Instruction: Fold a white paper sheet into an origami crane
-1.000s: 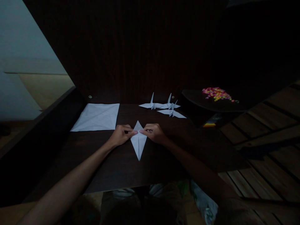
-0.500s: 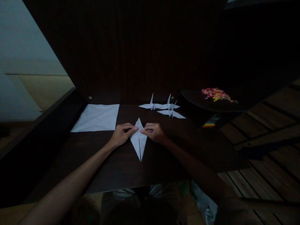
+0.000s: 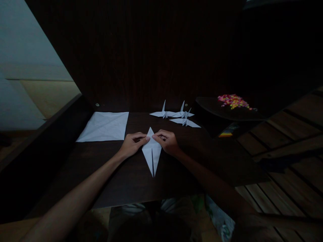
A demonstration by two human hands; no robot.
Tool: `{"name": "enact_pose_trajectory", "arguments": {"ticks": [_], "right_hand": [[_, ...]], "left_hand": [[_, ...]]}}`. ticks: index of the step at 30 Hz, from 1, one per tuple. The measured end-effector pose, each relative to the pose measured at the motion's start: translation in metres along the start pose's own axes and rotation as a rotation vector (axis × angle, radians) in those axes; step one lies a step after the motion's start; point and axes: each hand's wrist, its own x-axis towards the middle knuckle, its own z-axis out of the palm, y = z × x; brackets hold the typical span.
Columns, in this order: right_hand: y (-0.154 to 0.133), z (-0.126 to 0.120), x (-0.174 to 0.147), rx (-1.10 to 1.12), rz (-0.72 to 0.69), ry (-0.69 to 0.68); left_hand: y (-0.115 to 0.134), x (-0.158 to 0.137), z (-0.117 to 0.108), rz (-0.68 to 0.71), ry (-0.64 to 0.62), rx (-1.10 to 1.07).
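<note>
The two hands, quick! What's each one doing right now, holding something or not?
Left hand: closed, pinching the diamond-folded white paper by its upper left edge.
Right hand: closed, pinching the same paper by its upper right edge.

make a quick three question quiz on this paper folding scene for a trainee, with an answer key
1. True or false: only the left hand holds the diamond-shaped folded paper.
2. How many paper birds stand on the dark table?
3. Seen from the person's side, where is the flat paper sheet relative to the paper birds?
A) to their left
B) to their right
C) underneath them

Key:
1. False: the right hand holds it too.
2. Three.
3. A.
</note>
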Motion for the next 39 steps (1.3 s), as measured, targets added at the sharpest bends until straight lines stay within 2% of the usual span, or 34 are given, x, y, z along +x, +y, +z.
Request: {"name": "enact_pose_trajectory", "arguments": {"ticks": [6, 12, 20, 24, 33, 39], "right_hand": [[0.0009, 0.0012, -0.0012, 0.017, 0.004, -0.014], [-0.0015, 0.0017, -0.0015, 0.093, 0.079, -0.026], [-0.0018, 0.0015, -0.001, 0.054, 0.03, -0.016], [-0.0013, 0.0024, -0.0017, 0.061, 0.033, -0.039], [-0.0011, 0.0036, -0.0022, 0.068, 0.088, -0.062], [-0.0008, 0.0029, -0.0016, 0.05, 0.056, -0.053]], "left_hand": [[0.0028, -0.0012, 0.0012, 0.025, 0.052, -0.051], [0.0053, -0.0031, 0.002, 0.015, 0.073, -0.058], [0.0025, -0.002, 0.003, -0.005, 0.085, -0.072], [0.0018, -0.0012, 0.004, -0.014, 0.135, -0.086], [0.0058, -0.003, 0.0042, 0.014, 0.148, -0.039], [0.0049, -0.0034, 0.0053, 0.039, 0.176, 0.016]]}}
